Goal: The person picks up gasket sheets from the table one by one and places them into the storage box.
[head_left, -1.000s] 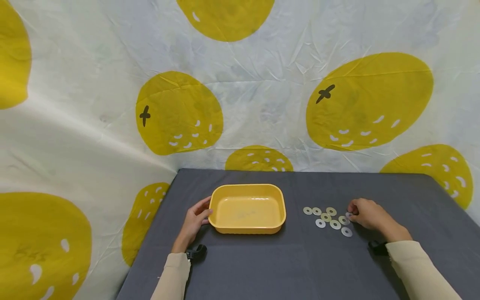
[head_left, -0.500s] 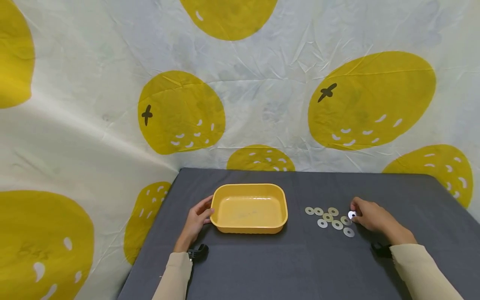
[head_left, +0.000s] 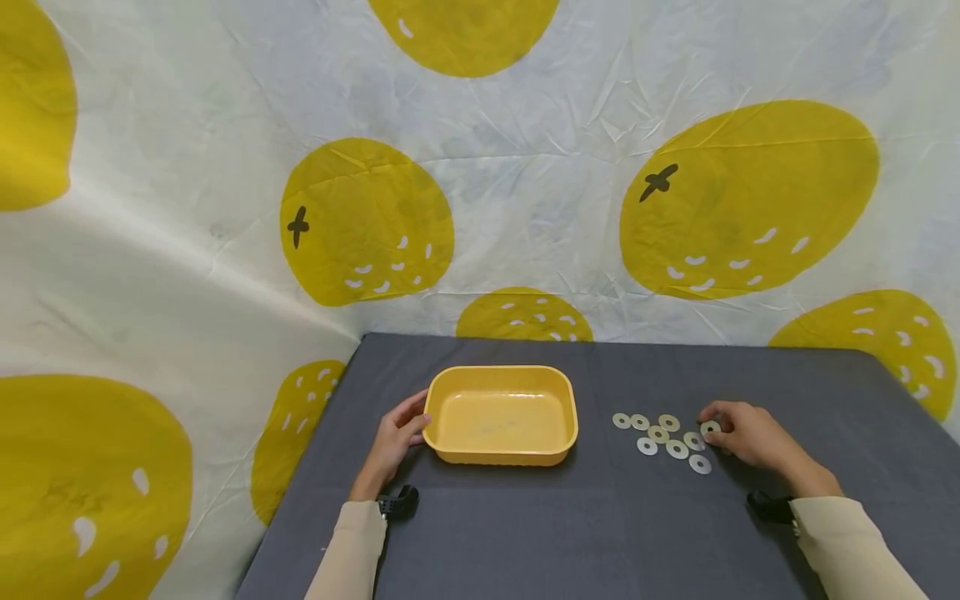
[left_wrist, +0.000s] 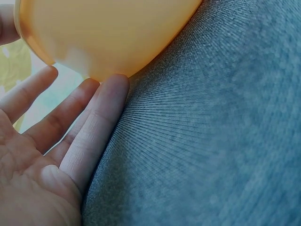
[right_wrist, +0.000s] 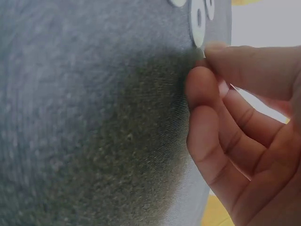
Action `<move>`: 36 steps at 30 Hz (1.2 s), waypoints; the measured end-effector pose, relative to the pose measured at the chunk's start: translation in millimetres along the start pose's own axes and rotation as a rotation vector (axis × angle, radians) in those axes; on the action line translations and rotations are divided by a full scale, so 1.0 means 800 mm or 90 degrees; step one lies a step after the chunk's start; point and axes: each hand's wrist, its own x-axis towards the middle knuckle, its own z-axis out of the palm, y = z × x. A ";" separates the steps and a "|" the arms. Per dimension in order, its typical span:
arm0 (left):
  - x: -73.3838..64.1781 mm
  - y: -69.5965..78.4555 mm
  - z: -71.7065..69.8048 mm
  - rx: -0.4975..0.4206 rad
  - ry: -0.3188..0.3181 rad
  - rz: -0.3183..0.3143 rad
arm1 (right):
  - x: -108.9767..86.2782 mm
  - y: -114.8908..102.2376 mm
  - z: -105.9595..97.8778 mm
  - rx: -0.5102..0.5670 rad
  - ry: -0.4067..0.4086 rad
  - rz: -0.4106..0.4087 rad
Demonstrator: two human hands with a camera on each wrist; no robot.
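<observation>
My left hand point(head_left: 392, 437) holds the left end of a yellow rectangular tray point(head_left: 501, 459), its thumb at the rim and its other fingertips along the outer wall. In the left wrist view those fingers point(left_wrist: 94, 136) reach up to the tray wall point(left_wrist: 113, 37) close over the cloth. My right hand point(head_left: 753, 437) pinches a flat round washer point(head_left: 702, 427) between thumb and forefinger, at the right edge of a loose group of washers point(head_left: 677, 450). From the right wrist, the curled fingers point(right_wrist: 202, 127) hide most of that grip, and other washers point(right_wrist: 198, 35) lie just beyond the fingertips.
A dark grey cloth point(head_left: 540, 533) covers the table. Behind and to the left hangs a white curtain point(head_left: 532, 208) printed with large yellow fruit. The washers lie flat to the right of the tray, several of them close together.
The right fingers have turned the washer at the group's right edge, which now shows its face between the fingertips. The left hand and tray keep their place; the whole view shifts slightly.
</observation>
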 end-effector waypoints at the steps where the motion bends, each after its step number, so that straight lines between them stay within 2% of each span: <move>1: 0.000 0.001 0.000 -0.001 0.000 -0.004 | 0.001 0.000 0.000 0.005 0.003 -0.001; 9: 0.000 -0.001 -0.001 0.013 -0.007 0.006 | 0.011 -0.018 -0.010 0.043 0.042 -0.016; 21: 0.002 0.000 -0.001 0.006 -0.014 0.009 | 0.037 -0.080 -0.024 0.045 0.083 -0.047; 28: 0.004 0.000 -0.006 0.013 -0.007 0.011 | 0.050 -0.120 -0.016 0.055 0.090 -0.087; 36: 0.004 -0.004 -0.005 0.010 -0.019 0.006 | 0.062 -0.156 -0.005 0.064 0.109 -0.128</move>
